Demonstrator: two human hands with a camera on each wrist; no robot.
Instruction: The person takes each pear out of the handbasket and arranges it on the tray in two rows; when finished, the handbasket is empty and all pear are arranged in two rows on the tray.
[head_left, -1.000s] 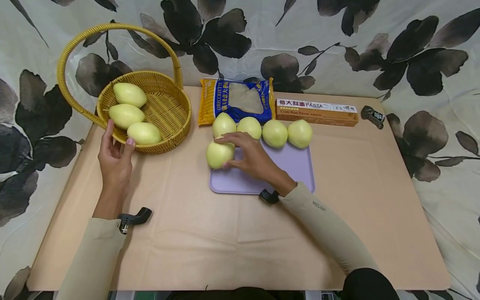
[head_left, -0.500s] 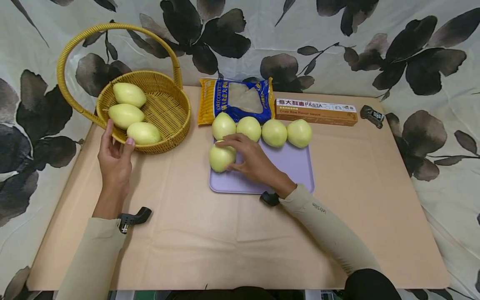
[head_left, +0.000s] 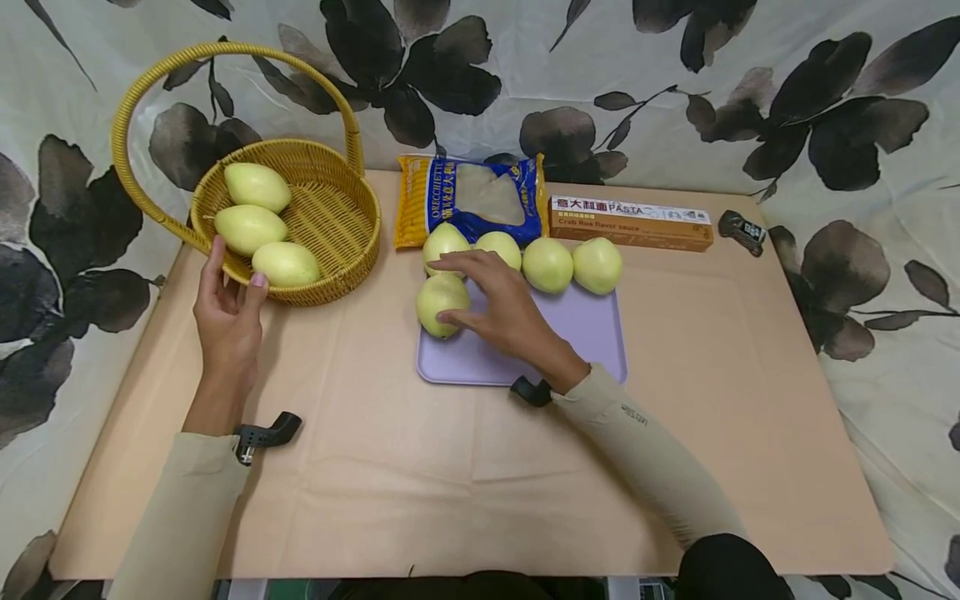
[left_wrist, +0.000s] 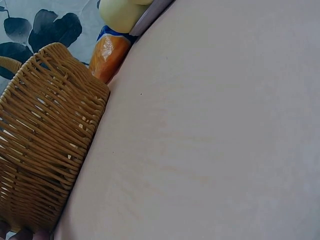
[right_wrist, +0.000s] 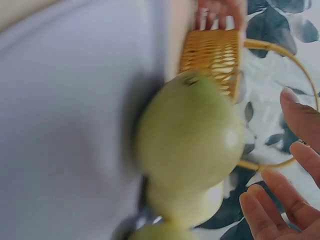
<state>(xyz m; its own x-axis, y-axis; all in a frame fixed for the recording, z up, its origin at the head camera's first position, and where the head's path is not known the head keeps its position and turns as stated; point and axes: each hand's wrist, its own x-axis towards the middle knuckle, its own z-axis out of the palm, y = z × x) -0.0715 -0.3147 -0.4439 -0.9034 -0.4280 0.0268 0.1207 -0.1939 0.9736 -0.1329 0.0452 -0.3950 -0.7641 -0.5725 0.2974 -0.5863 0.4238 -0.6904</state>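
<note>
In the head view my right hand [head_left: 506,312] hovers with spread fingers over a pale green melon [head_left: 441,302] at the left of a lilac tray [head_left: 525,373]. The right wrist view shows that melon [right_wrist: 190,130] standing on the tray, with the fingers [right_wrist: 292,200] apart from it. Several more melons [head_left: 547,266] stand in a row along the tray's back. My left hand [head_left: 228,325] touches the near side of a yellow wicker basket [head_left: 341,225], thumb and fingers extended against its wall. Three oval melons [head_left: 251,230] lie in the basket's left half.
Behind the tray lie a blue and yellow bag of orecchiette pasta [head_left: 472,200] and an orange pasta box [head_left: 632,223]. A small dark packet [head_left: 742,232] lies to the right of the box. The basket's tall handle [head_left: 232,48] arches upward.
My right hand held the front melon, shifted it slightly to the right on the tray, and has let go, its fingers now lifted and spread. The left hand stays at the basket.
</note>
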